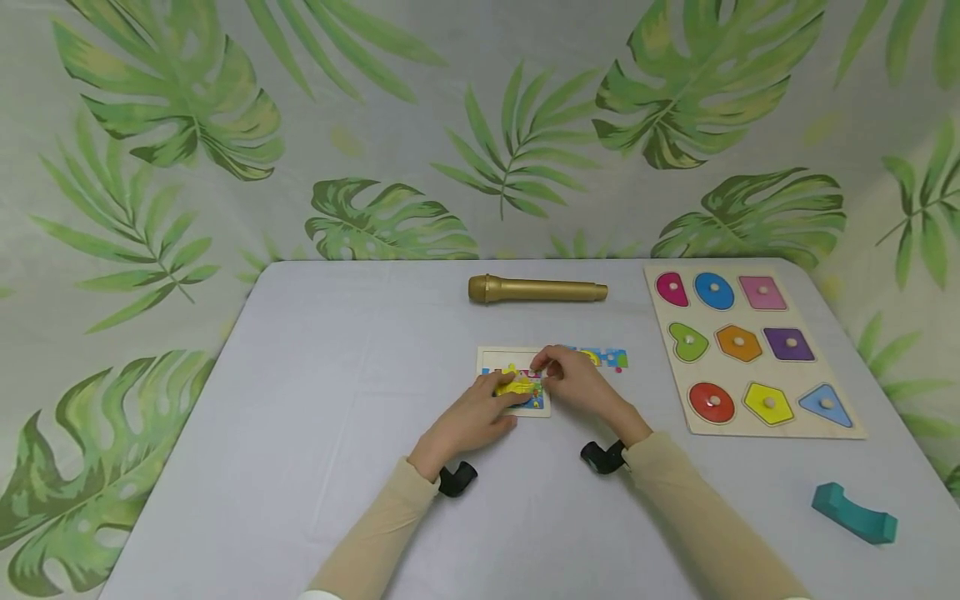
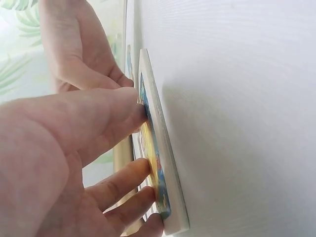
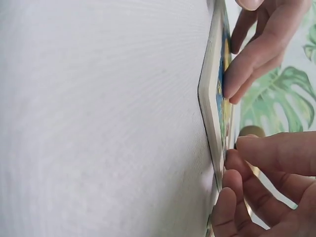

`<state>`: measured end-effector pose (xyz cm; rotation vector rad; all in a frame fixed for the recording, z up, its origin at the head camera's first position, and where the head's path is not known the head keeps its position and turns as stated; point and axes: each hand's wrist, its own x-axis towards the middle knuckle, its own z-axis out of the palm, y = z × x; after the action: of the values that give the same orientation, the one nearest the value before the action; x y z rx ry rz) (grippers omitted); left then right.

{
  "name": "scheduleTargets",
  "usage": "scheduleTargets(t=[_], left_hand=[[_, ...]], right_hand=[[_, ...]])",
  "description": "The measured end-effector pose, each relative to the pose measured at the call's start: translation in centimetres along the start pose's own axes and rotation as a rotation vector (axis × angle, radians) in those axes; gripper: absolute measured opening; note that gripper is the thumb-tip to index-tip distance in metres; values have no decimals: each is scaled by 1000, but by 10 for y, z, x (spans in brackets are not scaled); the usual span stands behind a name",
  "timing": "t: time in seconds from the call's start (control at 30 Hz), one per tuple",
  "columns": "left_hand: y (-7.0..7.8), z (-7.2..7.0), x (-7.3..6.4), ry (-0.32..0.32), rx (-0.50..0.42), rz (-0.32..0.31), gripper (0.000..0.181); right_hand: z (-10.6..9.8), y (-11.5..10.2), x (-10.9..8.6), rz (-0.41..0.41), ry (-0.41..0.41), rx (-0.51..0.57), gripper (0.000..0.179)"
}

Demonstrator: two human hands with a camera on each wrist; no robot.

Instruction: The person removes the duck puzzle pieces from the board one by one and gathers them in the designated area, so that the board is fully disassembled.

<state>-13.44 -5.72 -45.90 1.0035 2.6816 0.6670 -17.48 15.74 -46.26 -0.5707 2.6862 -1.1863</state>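
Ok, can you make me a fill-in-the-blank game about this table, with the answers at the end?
1. The left hand rests on the puzzle, and the microphone beyond it is coloured ____.
2. The hand nearer the shape board is the person's ____ one.
3. The shape board holds ____ shapes with knobs.
4. The heart on it is coloured ____.

Missing words: gold; right; nine; green.

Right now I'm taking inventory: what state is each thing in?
Puzzle frame: partly filled, bare base showing
Loose puzzle pieces: outside, partly hidden
Peg board: all nine shapes seated
Gold microphone: lying on its side
Teal arch block: lying alone
Left hand: resting on the puzzle frame
Right hand: at the puzzle frame, grip unclear
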Motion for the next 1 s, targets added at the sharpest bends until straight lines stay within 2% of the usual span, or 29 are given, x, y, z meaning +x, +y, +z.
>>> scheduleTargets(t=[0.1, 0.2, 0.33, 0.47, 0.63, 0.77, 0.9, 1.0], left_hand=[[1, 0, 0, 0, 2, -7, 38], [2, -1, 0, 0, 2, -11, 37], [2, -1, 0, -2, 1, -10, 37], [2, -1, 0, -8, -7, -16, 37], [2, -2, 1, -11, -2, -21, 37], [2, -2, 1, -21, -4, -22, 37], [1, -2, 1, -23, -6, -23, 38], [1, -2, 1, -21, -14, -22, 38]], right_hand=[[1, -1, 1, 6, 20, 26, 25], [1, -1, 2, -24, 29, 44, 26], [3, -1, 4, -81, 34, 19, 27], [5, -1, 4, -84, 33, 13, 27], [4, -2, 4, -56, 20, 54, 26], [0, 0, 3, 9, 21, 132, 23], [-13, 5, 0, 50, 41, 201, 21], [-26, 11, -4, 68, 61, 204, 19]])
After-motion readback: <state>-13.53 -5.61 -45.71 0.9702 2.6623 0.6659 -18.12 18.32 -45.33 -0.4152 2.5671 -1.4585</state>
